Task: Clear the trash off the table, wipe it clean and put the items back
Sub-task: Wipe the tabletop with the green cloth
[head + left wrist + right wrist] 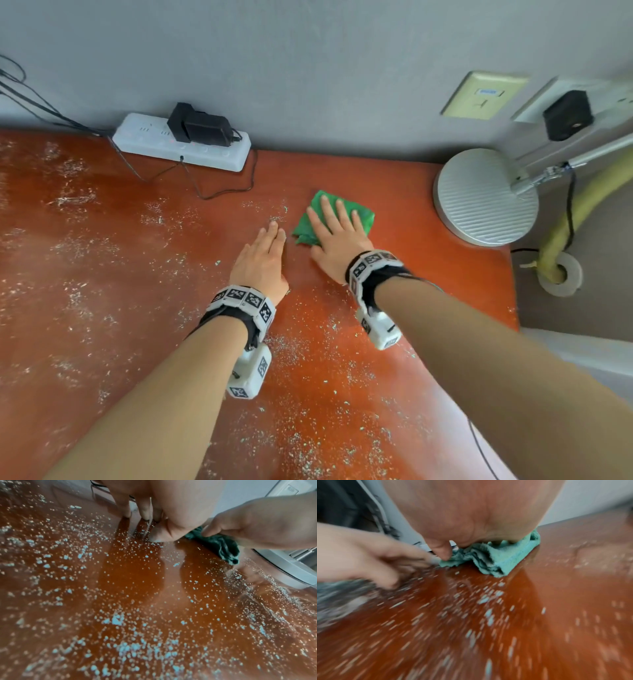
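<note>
Green cloth (334,219), folded and a little crumpled, lies flat on the red-brown counter (120,260) under the right hand (337,240). This hand presses it down with straight, slightly spread fingers (342,212), palm down, and the thumb touches the near left edge of the cloth; nothing is gripped. The left hand (262,260) lies just beside it on the left, also palm down, fingers straight and close together, with the fingertips on the bare counter; it holds nothing. Both forearms reach forward, and each wrist carries a band of black-and-white square markers (245,301). Small pale crumbs (308,435) are scattered over the counter around and behind both hands. Beyond the left hand a white power strip (181,144) with a black adapter (198,125) stands against the wall. To the right of the right hand stands the round grey lamp base (483,198). No readable writing shows on any of these things.
</note>
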Demonstrator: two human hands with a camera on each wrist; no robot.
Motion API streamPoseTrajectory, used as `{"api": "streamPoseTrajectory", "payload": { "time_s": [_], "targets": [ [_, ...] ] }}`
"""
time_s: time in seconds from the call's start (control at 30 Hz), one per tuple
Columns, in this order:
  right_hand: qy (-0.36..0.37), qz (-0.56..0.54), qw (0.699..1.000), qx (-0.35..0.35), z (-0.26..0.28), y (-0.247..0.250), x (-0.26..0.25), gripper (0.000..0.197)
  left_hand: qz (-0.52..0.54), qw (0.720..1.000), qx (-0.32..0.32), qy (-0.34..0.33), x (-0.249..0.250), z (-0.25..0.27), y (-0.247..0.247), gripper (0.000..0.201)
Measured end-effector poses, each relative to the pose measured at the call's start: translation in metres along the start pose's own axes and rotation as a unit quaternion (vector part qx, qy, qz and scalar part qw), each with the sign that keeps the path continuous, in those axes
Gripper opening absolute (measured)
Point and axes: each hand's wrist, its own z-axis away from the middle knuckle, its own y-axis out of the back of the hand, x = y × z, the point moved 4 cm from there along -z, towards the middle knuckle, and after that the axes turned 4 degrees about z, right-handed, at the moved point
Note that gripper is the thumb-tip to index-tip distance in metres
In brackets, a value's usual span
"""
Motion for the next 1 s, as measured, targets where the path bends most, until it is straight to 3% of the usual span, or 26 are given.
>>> {"api": "streamPoseTrajectory", "payload": {
  "time_s": [0.07, 0.13, 0.3, 0.4, 0.47, 0.57, 0.67, 0.73, 0.87, 1.0],
  "targets": [
    [0.057, 0.019, 0.998, -0.019, 0.021, -0.012, -0.012, 0.069, 0.003, 1.0, -0.006, 0.007, 0.001, 0.001, 0.0, 0.085],
    [0.043, 0.013, 0.999, -0.012, 0.036, -0.015, 0.011, 0.066, 0.0, 1.0, -0.014, 0.012, 0.003, 0.004, 0.001, 0.083],
    [-0.18, -0.079, 0.98, -0.004, 0.082, -0.024, 0.118, 0.065, -0.023, 0.999, -0.024, 0.013, 0.014, 0.022, -0.008, 0.078],
    [-0.237, -0.099, 0.966, -0.009, 0.102, -0.035, 0.12, 0.067, -0.041, 0.999, -0.025, 0.006, 0.025, 0.036, -0.022, 0.079],
    [-0.2, -0.082, 0.976, -0.002, 0.107, -0.044, 0.085, 0.07, -0.046, 0.999, -0.021, 0.003, 0.033, 0.045, -0.031, 0.082],
    [-0.082, -0.052, 0.995, -0.017, 0.124, -0.059, 0.02, 0.071, -0.054, 0.998, -0.017, 0.001, 0.045, 0.059, -0.043, 0.085],
    [-0.023, -0.037, 0.999, -0.022, 0.148, -0.073, 0.02, 0.068, -0.054, 0.998, -0.019, 0.001, 0.053, 0.067, -0.051, 0.086],
    [-0.077, -0.058, 0.995, 0.005, 0.164, -0.079, 0.061, 0.067, -0.056, 0.998, -0.024, -0.001, 0.056, 0.07, -0.053, 0.086],
    [-0.28, -0.132, 0.95, 0.038, 0.211, -0.091, 0.16, 0.067, -0.081, 0.996, -0.036, -0.01, 0.066, 0.08, -0.059, 0.085],
    [-0.332, -0.152, 0.931, 0.023, 0.212, -0.093, 0.165, 0.069, -0.088, 0.995, -0.037, -0.013, 0.078, 0.095, -0.067, 0.084]
  ]
}}
